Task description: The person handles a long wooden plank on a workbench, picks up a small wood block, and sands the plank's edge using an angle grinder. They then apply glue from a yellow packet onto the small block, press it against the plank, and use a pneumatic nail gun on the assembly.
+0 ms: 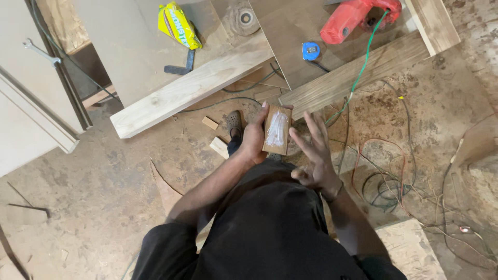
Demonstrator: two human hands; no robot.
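Note:
My left hand [253, 136] grips a small rectangular wooden block [277, 130] held upright, its face smeared with white glue. Right beside the block, my right hand [314, 155] hovers with fingers spread, fingertips almost touching the glued face and holding nothing. Both hands are in front of my dark shirt, above the dusty workshop floor.
A long pale plank [192, 91] lies ahead, a darker plank [353, 75] crosses to the right. Beyond are a red power tool [353, 18] with green cord, a blue tape measure [310, 51], a yellow packet [179, 25] and a spanner [41, 52]. Tangled cables [394, 176] lie at right; wood offcuts [215, 136] at my feet.

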